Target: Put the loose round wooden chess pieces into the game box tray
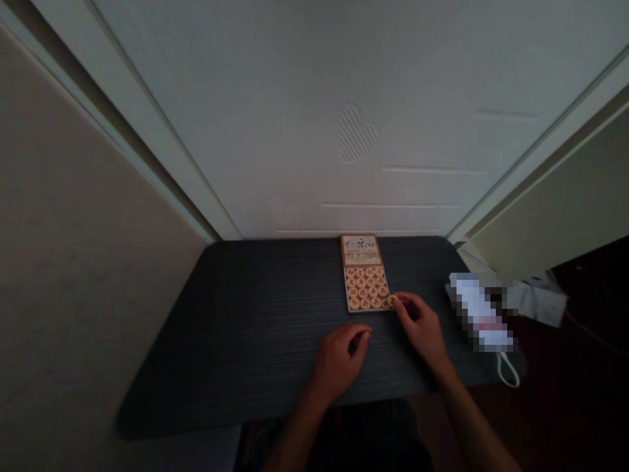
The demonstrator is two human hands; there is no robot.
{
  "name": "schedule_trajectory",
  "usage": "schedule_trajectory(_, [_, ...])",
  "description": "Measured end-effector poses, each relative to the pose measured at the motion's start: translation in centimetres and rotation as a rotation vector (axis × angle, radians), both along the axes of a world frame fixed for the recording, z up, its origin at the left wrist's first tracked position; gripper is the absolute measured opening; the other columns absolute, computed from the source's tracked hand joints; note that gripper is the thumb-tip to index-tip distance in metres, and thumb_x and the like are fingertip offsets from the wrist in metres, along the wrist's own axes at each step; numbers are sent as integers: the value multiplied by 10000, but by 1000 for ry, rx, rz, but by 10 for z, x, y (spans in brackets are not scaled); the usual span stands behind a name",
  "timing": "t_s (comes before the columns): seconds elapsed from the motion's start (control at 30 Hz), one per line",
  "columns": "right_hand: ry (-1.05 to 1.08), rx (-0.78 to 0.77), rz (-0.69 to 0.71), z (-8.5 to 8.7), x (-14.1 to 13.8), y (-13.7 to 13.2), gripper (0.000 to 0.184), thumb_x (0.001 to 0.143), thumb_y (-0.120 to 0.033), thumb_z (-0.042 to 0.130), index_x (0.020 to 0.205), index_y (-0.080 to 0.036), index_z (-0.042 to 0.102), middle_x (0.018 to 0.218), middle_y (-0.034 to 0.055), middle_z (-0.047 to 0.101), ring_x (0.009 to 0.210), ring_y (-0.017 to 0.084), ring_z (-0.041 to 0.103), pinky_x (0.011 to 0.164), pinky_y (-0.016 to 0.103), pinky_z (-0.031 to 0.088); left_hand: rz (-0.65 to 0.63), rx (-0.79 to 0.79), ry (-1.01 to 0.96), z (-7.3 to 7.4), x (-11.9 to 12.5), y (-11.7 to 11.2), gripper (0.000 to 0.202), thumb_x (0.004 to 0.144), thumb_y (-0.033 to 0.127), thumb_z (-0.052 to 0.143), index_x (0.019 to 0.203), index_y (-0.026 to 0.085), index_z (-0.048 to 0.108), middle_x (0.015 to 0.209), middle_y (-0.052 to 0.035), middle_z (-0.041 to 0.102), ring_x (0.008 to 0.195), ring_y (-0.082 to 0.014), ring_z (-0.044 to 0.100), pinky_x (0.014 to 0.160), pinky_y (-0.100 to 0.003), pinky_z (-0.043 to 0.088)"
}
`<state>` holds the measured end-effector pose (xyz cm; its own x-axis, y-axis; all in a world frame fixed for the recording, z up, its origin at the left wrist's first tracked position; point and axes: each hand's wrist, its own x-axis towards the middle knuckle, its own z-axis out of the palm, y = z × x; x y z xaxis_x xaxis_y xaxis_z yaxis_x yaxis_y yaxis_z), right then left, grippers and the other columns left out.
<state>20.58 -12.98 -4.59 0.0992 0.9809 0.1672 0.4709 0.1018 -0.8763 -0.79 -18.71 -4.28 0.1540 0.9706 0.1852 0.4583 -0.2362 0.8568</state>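
A shallow box of round, pale xiangqi pieces with red characters lies on the dark table, the pieces packed in rows. Its brown-edged lid, printed with dark brushstrokes, adjoins the far side. At the box's near right corner, my right hand pinches one xiangqi piece between thumb and fingers. My left hand rests just in front of the box, apart from it. Its fingers are curled, with thumb and index tips together and nothing visible between them.
The dark wood-grain table has rounded corners and backs onto a white panel with embossed hearts. A blurred-out packet with a white cord loop lies at the right edge. White papers sit beyond it.
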Motion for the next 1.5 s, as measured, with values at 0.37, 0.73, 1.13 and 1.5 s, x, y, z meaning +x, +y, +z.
schedule_trajectory(0.37, [-131, 105, 36, -9, -6, 3, 283, 934, -483, 644, 1021, -231, 740, 936, 59, 752, 797, 215, 692, 742, 351, 557, -13, 9, 20, -1, 0, 0, 174, 1007, 256, 553, 1081, 257, 710, 1022, -5, 769, 904, -169, 712, 856, -292, 545])
schedule_trajectory(0.73, [-155, 163, 6, -9, -5, 5, 201, 935, -417, 662, 989, -232, 719, 888, 42, 710, 777, 203, 659, 725, 342, 537, -13, -1, 33, -1, 0, 0, 166, 1009, 257, 556, 1075, 257, 708, 1018, -7, 768, 908, -172, 711, 866, -301, 549])
schedule_trajectory(1.13, [-197, 133, -3, -9, -8, 7, 173, 942, -376, 621, 943, -226, 707, 864, 40, 710, 743, 199, 661, 704, 332, 533, -22, 10, 91, -1, 0, 1, 166, 1008, 253, 555, 1083, 258, 704, 996, -12, 763, 878, -173, 704, 843, -308, 546])
schedule_trajectory(1.5, [-203, 262, 102, -5, -8, 3, 138, 929, -240, 591, 1026, -252, 689, 1063, 72, 730, 1000, 250, 669, 875, 402, 548, -23, 8, 142, -1, 1, 1, 169, 1011, 261, 547, 1082, 255, 701, 989, -18, 766, 879, -179, 713, 837, -318, 555])
